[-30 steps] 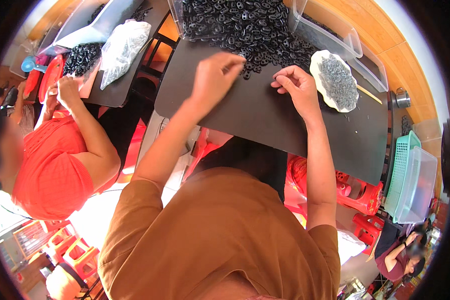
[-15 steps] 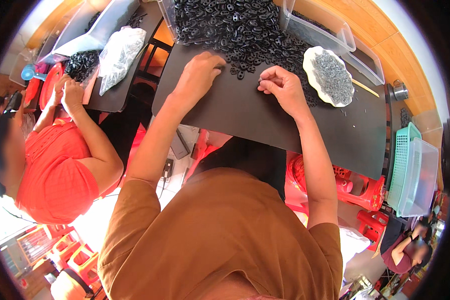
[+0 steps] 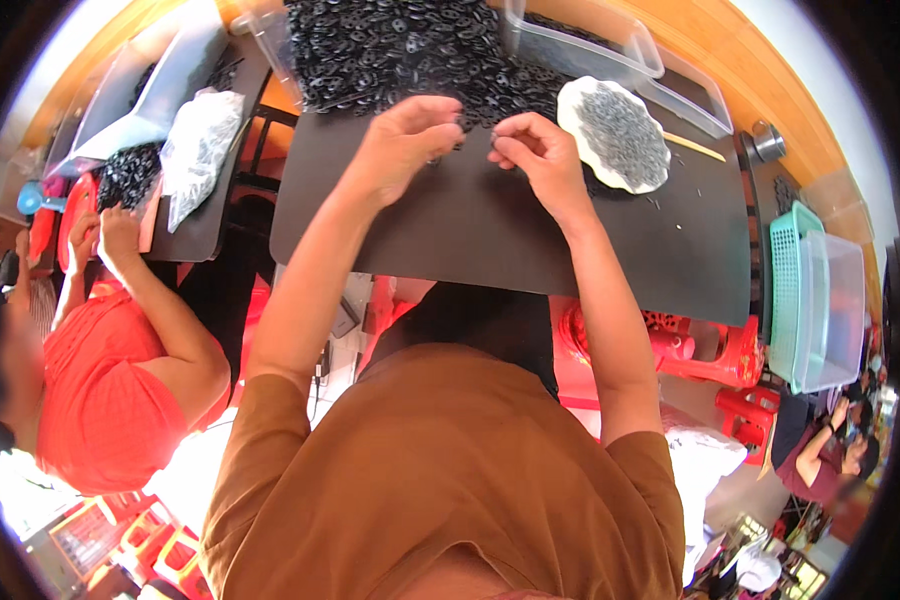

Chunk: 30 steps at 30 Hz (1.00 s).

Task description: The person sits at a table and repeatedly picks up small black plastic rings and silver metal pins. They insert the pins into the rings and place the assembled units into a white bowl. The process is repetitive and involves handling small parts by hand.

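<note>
A big heap of small black ring-shaped parts (image 3: 410,50) covers the far side of a black table mat (image 3: 490,240). My left hand (image 3: 405,140) and my right hand (image 3: 535,150) meet at the heap's near edge, fingertips pinched together close to each other. Each seems to pinch a small black part, but the pieces are too small to make out. A white scalloped plate (image 3: 615,135) holding small grey metal pieces lies just right of my right hand.
Clear plastic tubs (image 3: 590,50) stand behind the plate. A green basket (image 3: 785,290) and a clear bin (image 3: 830,310) sit at the right. To the left, a person in a red shirt (image 3: 100,390) works at another black table with a plastic bag (image 3: 200,150).
Both hands have drawn closer together at the heap's edge. The right hand moved left toward the left hand, and its fingers have pinched shut.
</note>
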{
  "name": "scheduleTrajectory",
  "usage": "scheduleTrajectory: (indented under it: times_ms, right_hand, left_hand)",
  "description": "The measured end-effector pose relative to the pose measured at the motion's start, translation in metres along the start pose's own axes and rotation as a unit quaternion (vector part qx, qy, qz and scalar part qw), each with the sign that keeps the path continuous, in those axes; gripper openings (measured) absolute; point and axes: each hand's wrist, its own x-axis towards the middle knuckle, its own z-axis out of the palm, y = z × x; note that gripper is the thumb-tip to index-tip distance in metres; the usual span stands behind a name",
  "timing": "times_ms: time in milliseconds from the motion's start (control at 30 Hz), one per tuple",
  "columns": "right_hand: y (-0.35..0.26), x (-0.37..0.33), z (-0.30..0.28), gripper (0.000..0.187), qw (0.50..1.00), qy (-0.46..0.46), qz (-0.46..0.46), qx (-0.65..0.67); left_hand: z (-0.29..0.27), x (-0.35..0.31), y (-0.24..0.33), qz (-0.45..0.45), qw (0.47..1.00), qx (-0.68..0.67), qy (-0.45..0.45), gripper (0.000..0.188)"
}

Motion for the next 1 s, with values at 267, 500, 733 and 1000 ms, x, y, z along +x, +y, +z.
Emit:
scheduleTrajectory:
  times_ms: [267,500,733,1000]
  right_hand:
    - [-0.001,0.0,0.003,0.012,1.0,-0.013,-0.004,-0.01]
    - [-0.001,-0.001,0.005,0.012,1.0,-0.017,-0.005,-0.016]
    - [0.002,-0.001,0.007,0.011,1.0,-0.013,0.006,-0.025]
    - [0.008,-0.001,0.01,0.012,0.998,-0.011,0.002,-0.06]
  left_hand:
    - [0.001,0.007,-0.023,-0.037,0.99,-0.13,-0.031,0.024]
    - [0.002,0.004,-0.025,-0.028,0.994,-0.098,-0.032,0.026]
    - [0.005,0.002,-0.024,-0.037,0.996,-0.079,-0.023,0.023]
    - [0.005,0.004,-0.029,-0.03,0.991,-0.129,-0.016,0.016]
